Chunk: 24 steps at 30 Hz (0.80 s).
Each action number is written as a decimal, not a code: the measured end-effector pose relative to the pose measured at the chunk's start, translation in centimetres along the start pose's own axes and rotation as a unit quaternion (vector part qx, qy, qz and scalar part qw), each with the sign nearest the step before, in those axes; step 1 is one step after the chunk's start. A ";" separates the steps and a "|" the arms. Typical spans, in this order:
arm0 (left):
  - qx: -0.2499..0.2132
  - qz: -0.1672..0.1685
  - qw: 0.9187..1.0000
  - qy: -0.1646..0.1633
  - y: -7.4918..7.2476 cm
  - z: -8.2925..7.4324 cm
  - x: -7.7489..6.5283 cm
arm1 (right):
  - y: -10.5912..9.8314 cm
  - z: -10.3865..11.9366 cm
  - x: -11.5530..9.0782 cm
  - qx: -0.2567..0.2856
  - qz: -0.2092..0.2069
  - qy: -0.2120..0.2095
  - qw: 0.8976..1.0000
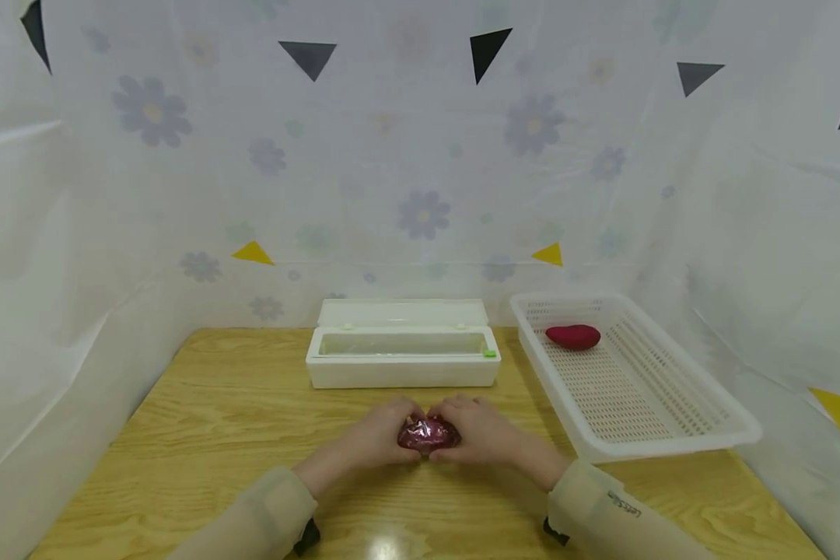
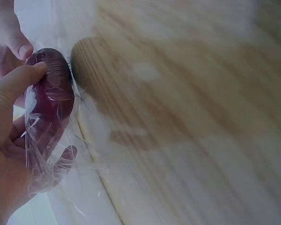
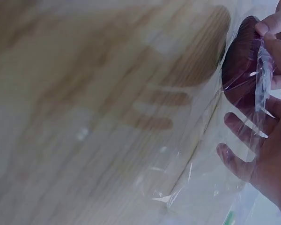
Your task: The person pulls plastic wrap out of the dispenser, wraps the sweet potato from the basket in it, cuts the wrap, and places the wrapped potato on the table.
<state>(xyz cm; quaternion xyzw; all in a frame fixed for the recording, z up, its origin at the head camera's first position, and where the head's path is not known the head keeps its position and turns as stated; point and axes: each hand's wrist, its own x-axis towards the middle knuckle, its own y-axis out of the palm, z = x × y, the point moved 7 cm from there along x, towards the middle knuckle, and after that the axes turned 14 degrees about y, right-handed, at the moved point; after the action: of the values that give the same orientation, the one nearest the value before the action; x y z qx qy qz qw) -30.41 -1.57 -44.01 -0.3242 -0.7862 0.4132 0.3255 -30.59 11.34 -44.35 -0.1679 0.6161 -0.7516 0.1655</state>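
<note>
A dark red sweet potato (image 1: 428,435) with clear cling film (image 2: 42,173) around it is held between both hands near the front middle of the table. My left hand (image 1: 385,434) grips its left end, thumb on the near side and fingers behind. From the other side my right hand (image 1: 486,432) grips the right end the same way. Loose, crinkled film hangs past the sweet potato over the fingers in both wrist views. In the right wrist view, two fingers spread out behind the film.
Behind the hands stands a white cling film box (image 1: 402,372), lid raised, with a green slider (image 1: 489,354) at its right. At right a white plastic basket (image 1: 672,449) holds another red sweet potato (image 1: 574,337). Under everything is a wooden table (image 1: 238,404); a patterned curtain (image 1: 364,155) hangs behind.
</note>
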 end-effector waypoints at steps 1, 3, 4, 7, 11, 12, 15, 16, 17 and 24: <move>-0.005 0.000 1.000 0.004 0.0 -0.2 0.1 | 0.0 0.1 -0.1 -0.002 -0.001 0.000 1.000; -0.006 -0.001 1.000 0.012 0.1 -0.5 0.2 | 0.1 0.2 -0.2 -0.003 -0.005 -0.002 1.000; -0.008 -0.001 1.000 0.012 0.1 -0.6 0.2 | 0.1 0.3 -0.3 -0.004 -0.007 -0.003 1.000; -0.018 0.000 1.000 0.005 0.1 -0.5 0.0 | 0.2 0.4 -0.3 -0.005 -0.016 -0.005 1.000; -0.035 0.002 0.999 -0.021 -0.4 0.6 -0.8 | 0.2 0.5 -0.4 -0.004 -0.028 -0.008 1.000; -0.035 0.003 0.999 -0.026 -0.6 0.9 -1.0 | 0.2 0.5 -0.4 -0.003 -0.029 -0.007 1.000; -0.065 0.009 0.997 -0.042 -1.4 1.8 -1.9 | 0.2 0.5 -0.4 -0.003 -0.028 -0.003 1.000; -0.076 0.013 0.996 -0.047 -1.7 2.1 -2.2 | 0.2 0.5 -0.4 -0.002 -0.027 -0.001 1.000; -0.088 0.016 0.995 -0.053 -1.9 2.5 -2.6 | 0.1 0.5 -0.4 -0.001 -0.026 0.001 1.000; -0.171 0.016 0.981 -0.087 -2.6 5.4 -4.8 | 0.0 0.7 -0.6 0.007 -0.022 0.007 1.000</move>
<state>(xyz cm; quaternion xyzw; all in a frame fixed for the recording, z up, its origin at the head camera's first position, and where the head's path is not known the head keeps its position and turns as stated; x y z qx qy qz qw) -32.50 -8.79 -45.37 -0.3510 -0.8652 0.3041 0.1890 -29.74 11.05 -44.24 -0.1751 0.6084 -0.7601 0.1464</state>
